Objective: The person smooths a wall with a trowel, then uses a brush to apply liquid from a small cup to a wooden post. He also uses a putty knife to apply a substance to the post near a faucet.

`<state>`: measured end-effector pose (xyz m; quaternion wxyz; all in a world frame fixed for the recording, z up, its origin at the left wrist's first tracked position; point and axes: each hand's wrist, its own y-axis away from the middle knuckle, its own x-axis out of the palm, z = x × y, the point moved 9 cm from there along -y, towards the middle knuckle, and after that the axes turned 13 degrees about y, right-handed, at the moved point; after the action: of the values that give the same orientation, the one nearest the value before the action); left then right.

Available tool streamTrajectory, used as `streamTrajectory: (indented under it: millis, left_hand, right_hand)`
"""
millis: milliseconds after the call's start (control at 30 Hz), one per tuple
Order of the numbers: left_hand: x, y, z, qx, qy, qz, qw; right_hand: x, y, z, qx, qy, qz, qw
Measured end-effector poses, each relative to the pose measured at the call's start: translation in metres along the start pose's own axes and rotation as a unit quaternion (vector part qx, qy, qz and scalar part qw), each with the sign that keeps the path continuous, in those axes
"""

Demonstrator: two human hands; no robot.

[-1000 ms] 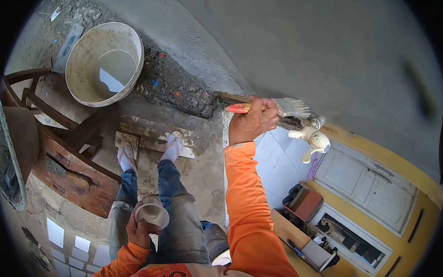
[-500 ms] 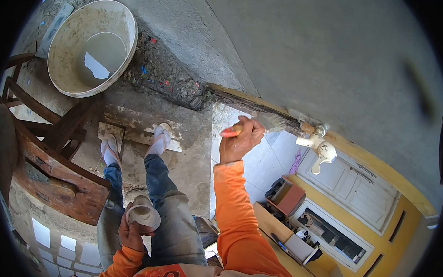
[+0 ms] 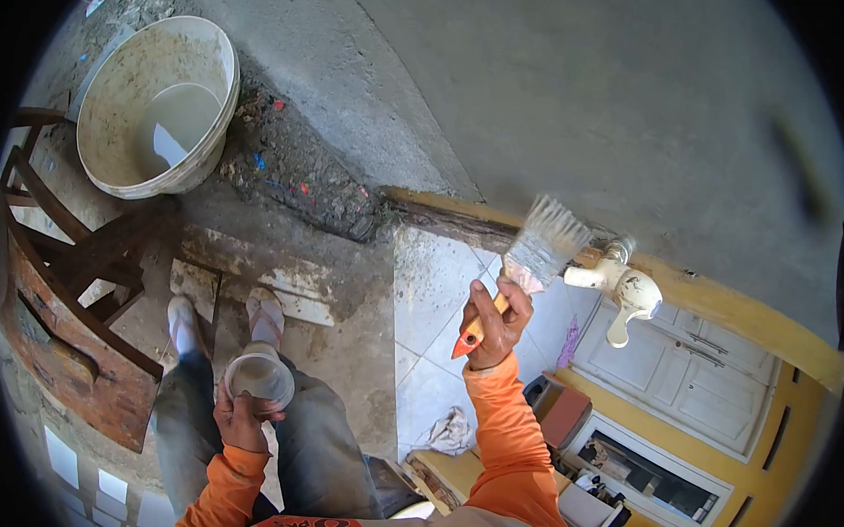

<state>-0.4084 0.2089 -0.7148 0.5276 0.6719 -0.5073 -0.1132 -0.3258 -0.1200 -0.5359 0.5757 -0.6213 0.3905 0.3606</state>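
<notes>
My right hand (image 3: 500, 324) is closed round the handle of a paintbrush (image 3: 545, 245), a wide flat brush with pale, caked bristles and a red-tipped wooden handle. Its bristles point up toward the grey plastered wall (image 3: 650, 113) and overlap the wall's lower edge in this view. Just to the right of the brush is a cream-coloured tap (image 3: 626, 287). Lower down, in front of my legs, my left hand (image 3: 240, 421) grips a small translucent plastic cup (image 3: 262, 379) by its side. The cup's mouth faces up and shows greyish contents.
A large dirty white bucket (image 3: 96, 136) of cloudy water stands at upper left. Below it is a brown wooden chair-like frame (image 3: 84, 363). Dirt and rubble (image 3: 304, 180) lie along the wall's foot. White tiles (image 3: 439, 320) and a crumpled cloth (image 3: 450, 432) are at centre.
My right hand has moved right and down, turning the brush so its bristles now show upright beside the tap. The cup in my left hand has risen slightly. The camera view has shifted.
</notes>
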Motion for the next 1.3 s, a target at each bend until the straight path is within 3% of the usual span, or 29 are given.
streamTrajectory:
  millis: [67, 200, 267, 567, 633, 800, 1033, 1100, 1167, 1300]
  left_hand:
    - [0.018, -0.027, 0.015, 0.010, 0.029, 0.030, 0.999]
    - [0.032, -0.101, 0.045, 0.018, 0.048, 0.090, 0.995]
    - [0.030, -0.136, 0.047, 0.040, 0.043, 0.097, 0.994]
    - [0.019, -0.237, 0.058, 0.063, 0.008, 0.152, 0.986]
    - [0.013, -0.251, 0.060, 0.065, -0.007, 0.166, 0.984]
    - [0.009, -0.264, 0.057, 0.080, -0.022, 0.181, 0.980]
    - [0.017, -0.248, 0.047, 0.078, -0.020, 0.221, 0.972]
    - [0.014, -0.248, 0.047, 0.071, -0.009, 0.178, 0.981]
    - [0.008, -0.259, 0.050, 0.064, -0.021, 0.181, 0.981]
    - [0.002, -0.274, 0.064, 0.037, -0.032, 0.175, 0.983]
  right_hand:
    - [-0.007, -0.004, -0.009, -0.061, 0.034, -0.032, 0.997]
    - [0.005, 0.006, -0.040, -0.039, 0.164, -0.090, 0.982]
    - [0.013, 0.019, -0.041, -0.007, 0.163, -0.178, 0.970]
    - [0.004, 0.016, -0.007, 0.043, 0.107, -0.406, 0.906]
    - [0.019, 0.015, -0.021, 0.038, 0.164, -0.424, 0.890]
    - [0.019, 0.056, -0.004, 0.110, 0.108, -0.439, 0.885]
    - [-0.024, 0.039, -0.022, 0.045, 0.104, -0.462, 0.880]
    - [-0.029, 0.052, -0.027, 0.056, 0.107, -0.468, 0.876]
    - [-0.029, 0.070, -0.048, 0.163, 0.027, -0.495, 0.853]
    - [-0.049, 0.052, -0.038, 0.091, -0.006, -0.493, 0.865]
